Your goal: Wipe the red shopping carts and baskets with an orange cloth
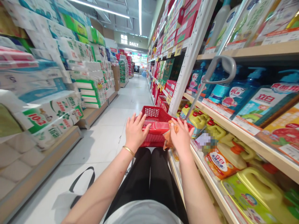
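Note:
A red plastic shopping basket (151, 115) with a mesh wall stands in front of my knees. My left hand (135, 130) lies at the near left of its rim, fingers spread and stretched forward, gripping nothing. At the near right of the rim, my right hand (179, 133) presses an orange cloth (168, 138) under its palm and thumb; part of the cloth hangs down beside the basket. A long grey pull handle (230, 70) rises on the right, in front of the shelf bottles.
Shelves on the right hold blue pump bottles (240, 90) above yellow detergent jugs (224, 158). Stacked tissue packs (53, 116) line the left side on low platforms. A grey-white bag (66, 199) with a black strap sits on the floor at left. The tiled aisle (134, 90) runs ahead.

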`<move>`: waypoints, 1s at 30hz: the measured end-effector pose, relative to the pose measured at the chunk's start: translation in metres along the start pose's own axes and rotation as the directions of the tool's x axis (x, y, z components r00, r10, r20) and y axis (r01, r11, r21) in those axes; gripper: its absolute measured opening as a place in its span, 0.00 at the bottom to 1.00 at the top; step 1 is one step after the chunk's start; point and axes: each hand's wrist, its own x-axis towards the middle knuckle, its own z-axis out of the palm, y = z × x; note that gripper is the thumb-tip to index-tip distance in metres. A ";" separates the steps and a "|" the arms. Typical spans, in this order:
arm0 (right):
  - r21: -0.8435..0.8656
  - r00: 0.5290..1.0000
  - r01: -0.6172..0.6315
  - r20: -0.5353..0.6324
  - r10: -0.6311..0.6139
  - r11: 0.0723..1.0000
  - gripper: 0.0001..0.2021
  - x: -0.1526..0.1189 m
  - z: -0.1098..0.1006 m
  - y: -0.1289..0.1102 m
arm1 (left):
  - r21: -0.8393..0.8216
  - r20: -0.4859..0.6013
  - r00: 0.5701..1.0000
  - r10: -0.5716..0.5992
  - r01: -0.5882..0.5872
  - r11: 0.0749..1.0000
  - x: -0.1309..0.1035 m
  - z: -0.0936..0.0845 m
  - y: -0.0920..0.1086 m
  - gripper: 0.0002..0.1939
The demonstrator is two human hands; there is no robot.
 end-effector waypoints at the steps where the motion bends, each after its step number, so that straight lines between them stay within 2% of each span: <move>1: -0.003 0.999 -0.053 -0.013 0.053 0.999 0.21 0.003 -0.001 0.007 | -0.005 -0.002 1.000 -0.004 0.004 1.000 0.000 0.000 0.001 0.27; 2: -0.006 0.997 -0.079 -0.022 0.079 0.997 0.21 0.005 0.000 0.010 | -0.007 -0.005 1.000 -0.008 0.008 1.000 0.000 0.000 0.001 0.27; 4: -0.015 0.999 -0.046 -0.026 0.045 0.999 0.21 0.003 0.003 0.000 | -0.004 -0.008 1.000 -0.014 0.014 1.000 0.000 0.000 0.001 0.27; 6: -0.021 0.998 0.070 -0.009 -0.070 0.997 0.21 -0.005 0.009 -0.024 | 0.006 -0.003 1.000 -0.012 0.012 1.000 0.001 0.000 0.000 0.28; 9: -0.005 0.965 0.258 0.042 -0.257 0.966 0.21 -0.017 0.015 -0.061 | 0.015 0.008 1.000 0.000 -0.001 1.000 0.001 -0.002 -0.002 0.28; 11: 0.000 0.952 0.302 0.053 -0.302 0.953 0.21 -0.020 0.015 -0.068 | 0.019 0.017 1.000 0.010 -0.010 1.000 0.002 -0.003 -0.002 0.28; 14: -0.039 0.977 0.213 0.021 -0.212 0.976 0.22 -0.016 0.006 -0.044 | 0.018 0.024 1.000 0.016 -0.017 1.000 0.001 -0.003 -0.002 0.28; 16: -0.075 0.997 0.076 -0.014 -0.078 0.994 0.22 -0.010 -0.002 -0.017 | 0.010 0.022 1.000 0.012 -0.012 1.000 0.001 -0.002 -0.001 0.28; 18: -0.092 0.997 -0.062 -0.045 0.058 0.994 0.22 -0.005 -0.007 0.004 | 0.002 0.018 1.000 0.001 -0.001 1.000 0.001 -0.001 0.000 0.28; 20: -0.089 0.992 -0.117 -0.057 0.112 0.989 0.23 -0.003 -0.007 0.008 | 0.000 0.013 1.000 -0.011 0.011 1.000 0.001 0.000 0.001 0.27; 22: -0.074 0.998 -0.046 -0.037 0.044 0.996 0.22 -0.008 0.000 -0.008 | 0.003 0.015 1.000 -0.019 0.019 1.000 0.001 -0.001 0.001 0.27; 24: -0.041 0.994 0.110 0.007 -0.110 0.993 0.22 -0.016 0.008 -0.037 | 0.007 0.022 1.000 -0.017 0.017 1.000 0.001 -0.002 0.000 0.27; 27: 0.026 0.952 0.300 0.060 -0.301 0.954 0.21 -0.023 0.016 -0.071 | 0.017 0.034 0.999 -0.001 0.000 1.000 0.001 -0.005 -0.003 0.27; 28: 0.038 0.945 0.317 0.066 -0.319 0.948 0.21 -0.023 0.016 -0.074 | 0.018 0.036 0.999 0.004 -0.004 1.000 0.001 -0.006 -0.003 0.28; 30: 0.032 0.957 0.282 0.056 -0.284 0.959 0.20 -0.019 0.012 -0.061 | 0.014 0.036 0.999 0.009 -0.009 1.000 0.001 -0.006 -0.004 0.28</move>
